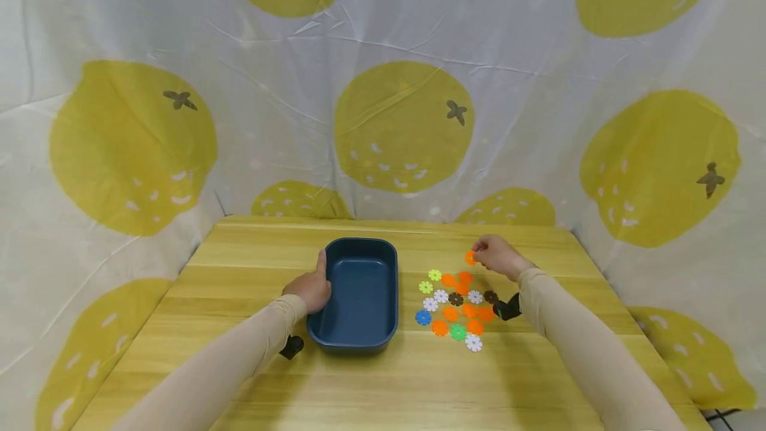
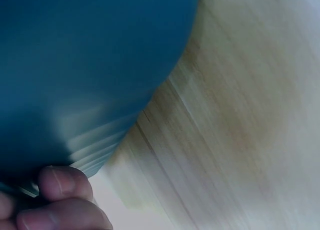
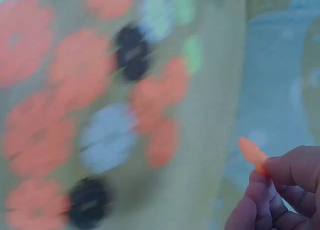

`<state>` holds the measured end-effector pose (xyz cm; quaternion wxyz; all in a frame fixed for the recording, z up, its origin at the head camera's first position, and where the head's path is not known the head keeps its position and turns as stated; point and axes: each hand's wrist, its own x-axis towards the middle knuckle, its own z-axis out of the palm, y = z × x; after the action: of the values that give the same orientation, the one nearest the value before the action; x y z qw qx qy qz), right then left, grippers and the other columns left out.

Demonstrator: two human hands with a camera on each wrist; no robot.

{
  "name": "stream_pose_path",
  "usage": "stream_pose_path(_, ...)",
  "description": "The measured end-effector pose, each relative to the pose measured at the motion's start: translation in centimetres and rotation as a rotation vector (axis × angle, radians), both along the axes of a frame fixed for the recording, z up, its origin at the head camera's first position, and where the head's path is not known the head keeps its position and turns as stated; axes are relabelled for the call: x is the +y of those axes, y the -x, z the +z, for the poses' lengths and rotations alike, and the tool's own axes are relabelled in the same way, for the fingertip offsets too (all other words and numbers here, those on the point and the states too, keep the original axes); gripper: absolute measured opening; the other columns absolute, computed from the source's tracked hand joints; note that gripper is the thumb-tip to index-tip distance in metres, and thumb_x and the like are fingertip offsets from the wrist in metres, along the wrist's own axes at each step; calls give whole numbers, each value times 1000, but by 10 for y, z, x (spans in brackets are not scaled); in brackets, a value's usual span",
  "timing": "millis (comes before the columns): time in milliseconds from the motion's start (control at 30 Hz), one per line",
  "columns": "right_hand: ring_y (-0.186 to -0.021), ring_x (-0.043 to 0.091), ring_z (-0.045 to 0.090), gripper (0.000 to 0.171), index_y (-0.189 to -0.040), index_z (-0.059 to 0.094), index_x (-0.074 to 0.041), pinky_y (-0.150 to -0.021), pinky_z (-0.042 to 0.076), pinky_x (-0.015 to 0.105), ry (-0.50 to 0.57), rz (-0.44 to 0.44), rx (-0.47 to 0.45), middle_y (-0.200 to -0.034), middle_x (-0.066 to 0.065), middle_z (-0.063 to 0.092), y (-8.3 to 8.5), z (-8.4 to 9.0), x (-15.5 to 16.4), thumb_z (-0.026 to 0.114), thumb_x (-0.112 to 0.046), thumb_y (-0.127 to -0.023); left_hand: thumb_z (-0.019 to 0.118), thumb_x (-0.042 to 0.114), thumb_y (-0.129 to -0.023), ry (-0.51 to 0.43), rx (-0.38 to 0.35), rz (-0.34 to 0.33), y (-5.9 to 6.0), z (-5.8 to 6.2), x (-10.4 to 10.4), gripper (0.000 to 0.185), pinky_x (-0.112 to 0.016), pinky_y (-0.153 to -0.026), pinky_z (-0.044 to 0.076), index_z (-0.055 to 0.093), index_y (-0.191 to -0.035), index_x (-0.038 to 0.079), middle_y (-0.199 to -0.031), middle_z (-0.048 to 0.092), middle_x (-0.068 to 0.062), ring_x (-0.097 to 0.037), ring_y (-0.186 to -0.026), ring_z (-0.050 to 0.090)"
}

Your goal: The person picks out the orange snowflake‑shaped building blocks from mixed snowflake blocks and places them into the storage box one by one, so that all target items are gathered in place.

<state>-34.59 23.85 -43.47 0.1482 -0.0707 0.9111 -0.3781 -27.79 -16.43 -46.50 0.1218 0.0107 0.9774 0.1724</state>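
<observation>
A dark blue rectangular basin point(image 1: 359, 294) stands on the wooden table. My left hand point(image 1: 311, 287) grips its left wall, one digit lying along the rim; in the left wrist view the curled fingers point(image 2: 65, 182) press the outer side. My right hand point(image 1: 498, 256) pinches an orange notched plastic disc point(image 1: 471, 257) between thumb and fingertips, held above the far part of the scattered discs. The same orange disc point(image 3: 254, 155) shows nearly edge-on in the right wrist view. Below and left of this hand lie orange, white, brown, yellow-green, blue and green discs, among them a blue disc point(image 1: 423, 317).
The loose discs spread to the right of the basin, some overlapping, with a white disc point(image 1: 473, 342) nearest the front. A white curtain point(image 1: 287, 118) with yellow lemon prints hangs behind and beside the table point(image 1: 371, 391).
</observation>
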Motion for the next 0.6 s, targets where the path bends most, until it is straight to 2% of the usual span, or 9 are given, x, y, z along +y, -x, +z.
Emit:
stream_pose_path(133, -77, 24, 55, 17, -107, 55, 1, -68, 50, 31, 60, 100, -6, -97, 17, 56, 6, 41, -55, 49, -10, -95, 41, 24, -96, 12, 17, 5, 0, 0, -3, 75, -33, -54, 42, -7, -151, 7, -92, 68, -15, -22, -67, 60)
stream_pose_path(267, -81, 28, 62, 13, -97, 59, 2, -71, 55, 32, 51, 229, -38, -92, 15, 60, 0, 64, -123, 52, -8, -92, 41, 23, -96, 6, 10, 11, -1, 1, -4, 75, -34, -55, 42, -7, -151, 7, -93, 68, -16, -23, -69, 60)
stream_pose_path(333, -78, 28, 63, 11, -91, 60, 3, -71, 55, 34, 12, 305, -52, -88, 15, 62, -6, 67, -156, 53, -5, -91, 41, 22, -95, 3, 8, 13, -2, 1, -4, 75, -35, -55, 42, -7, -151, 7, -90, 67, -15, -23, -68, 59)
stream_pose_path(433, -74, 27, 65, 15, -78, 59, 1, -71, 56, 36, -77, 404, -65, -82, 16, 64, -15, 61, -199, 51, -3, -90, 41, 21, -95, 2, 2, 18, -2, 1, -2, 74, -34, -54, 41, -6, -151, 7, -82, 66, -13, -23, -65, 58)
stream_pose_path(500, -73, 29, 66, 22, -69, 56, -4, -71, 56, 38, -144, 439, -70, -80, 17, 65, -22, 55, -223, 52, -3, -90, 41, 21, -95, 5, 0, 18, -2, 2, 0, 75, -34, -53, 41, -6, -151, 7, -76, 64, -12, -23, -62, 57)
stream_pose_path(600, -73, 28, 68, 26, -65, 58, -6, -69, 56, 37, -236, 441, -75, -77, 16, 67, -29, 40, -249, 53, -9, -90, 42, 21, -94, 6, 10, 15, -1, 2, 4, 75, -35, -53, 41, -5, -151, 7, -77, 64, -12, -24, -62, 57)
